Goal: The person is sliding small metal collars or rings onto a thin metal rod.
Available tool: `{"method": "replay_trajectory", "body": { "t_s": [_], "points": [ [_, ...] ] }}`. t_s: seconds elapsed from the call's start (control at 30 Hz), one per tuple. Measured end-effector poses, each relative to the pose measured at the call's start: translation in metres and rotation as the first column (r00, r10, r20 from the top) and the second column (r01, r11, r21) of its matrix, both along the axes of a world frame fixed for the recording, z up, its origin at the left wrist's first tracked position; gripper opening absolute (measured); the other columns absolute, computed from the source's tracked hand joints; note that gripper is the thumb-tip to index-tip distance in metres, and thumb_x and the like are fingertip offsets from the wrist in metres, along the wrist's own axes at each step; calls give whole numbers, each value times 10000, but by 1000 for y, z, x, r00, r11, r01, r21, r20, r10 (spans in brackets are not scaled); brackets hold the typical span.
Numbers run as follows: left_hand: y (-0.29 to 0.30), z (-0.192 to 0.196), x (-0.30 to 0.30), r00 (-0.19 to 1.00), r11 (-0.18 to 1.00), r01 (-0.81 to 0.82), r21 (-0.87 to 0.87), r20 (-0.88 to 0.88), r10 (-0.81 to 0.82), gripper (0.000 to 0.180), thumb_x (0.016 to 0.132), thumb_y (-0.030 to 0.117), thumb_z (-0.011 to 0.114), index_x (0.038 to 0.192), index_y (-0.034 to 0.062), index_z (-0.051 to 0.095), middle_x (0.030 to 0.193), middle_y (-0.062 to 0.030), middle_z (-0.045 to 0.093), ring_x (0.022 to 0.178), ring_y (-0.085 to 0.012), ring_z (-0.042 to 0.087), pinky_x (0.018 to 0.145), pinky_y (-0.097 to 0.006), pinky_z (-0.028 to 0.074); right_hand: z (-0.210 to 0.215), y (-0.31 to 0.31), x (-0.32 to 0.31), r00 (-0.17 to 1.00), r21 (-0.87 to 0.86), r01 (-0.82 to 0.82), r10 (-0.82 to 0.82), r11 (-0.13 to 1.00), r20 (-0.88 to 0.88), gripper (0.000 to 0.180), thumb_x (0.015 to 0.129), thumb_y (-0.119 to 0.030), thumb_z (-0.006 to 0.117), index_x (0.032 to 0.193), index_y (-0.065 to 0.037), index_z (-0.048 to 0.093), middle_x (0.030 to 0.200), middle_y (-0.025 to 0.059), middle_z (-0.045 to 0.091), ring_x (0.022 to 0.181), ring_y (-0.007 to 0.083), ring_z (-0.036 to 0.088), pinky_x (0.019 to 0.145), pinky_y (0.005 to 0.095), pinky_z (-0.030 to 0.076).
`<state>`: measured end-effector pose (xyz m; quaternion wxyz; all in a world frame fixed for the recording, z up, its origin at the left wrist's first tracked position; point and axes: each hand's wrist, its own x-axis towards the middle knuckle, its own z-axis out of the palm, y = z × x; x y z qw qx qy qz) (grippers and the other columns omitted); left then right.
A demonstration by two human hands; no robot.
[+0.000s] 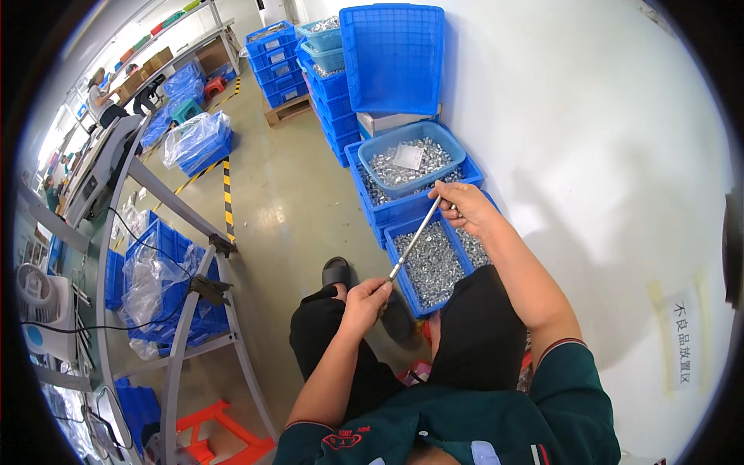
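A thin, straight metal rod (415,241) slants between my two hands, above a blue bin (412,299) filled with small shiny metal parts. My left hand (366,305) pinches its lower end, which looks slightly thicker. At the upper end, my right hand (463,207) is closed on the rod between thumb and fingers. Just beyond my right hand, a light-blue basket (372,145) of similar metal parts sits on a larger blue crate (377,218), with a small whitish clear packet (408,157) lying on the parts.
A blue lid-like tray (394,58) stands upright behind the basket. Stacked blue crates (333,105) run along the white wall at right. A grey-framed workbench (180,341) with a white fan (43,298) is at left. Below it lies an orange stool (225,434).
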<state>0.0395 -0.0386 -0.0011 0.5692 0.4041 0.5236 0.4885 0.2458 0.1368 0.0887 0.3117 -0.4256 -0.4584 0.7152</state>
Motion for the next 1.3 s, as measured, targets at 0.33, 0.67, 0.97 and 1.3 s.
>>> {"method": "replay_trajectory", "body": {
  "t_s": [0.33,0.67,0.97,1.3],
  "points": [
    [7,17,5,979,983,153,-104,151,-136,236,881,223,508,929,5,584,618,-3,516,451,-49,409,420,-191,287,-1,0,12,967,-105,9,-36,994,-252,274,867,-286,568,927,-18,567,634,-21,425,473,35,355,358,153,241],
    [16,18,18,977,993,63,-99,211,-41,220,892,218,490,916,14,570,604,-14,498,424,-75,413,375,-204,297,-2,-20,-15,957,-37,-235,238,971,165,201,837,-199,601,933,-23,617,600,-33,426,451,24,342,352,163,195],
    [23,25,21,970,988,67,-139,239,-33,208,892,225,487,910,32,563,600,-20,497,429,-88,418,371,-211,311,-10,-19,-16,814,-231,-505,548,831,192,177,847,-195,573,924,-40,614,624,-13,443,446,24,310,357,151,190],
    [10,9,4,987,998,-44,-41,151,49,198,886,205,505,887,19,572,596,-21,504,437,-81,422,379,-218,312,-25,12,9,983,-351,-139,86,926,-162,204,849,-120,521,1000,18,518,743,54,498,487,50,364,342,154,254]
  ]
}}
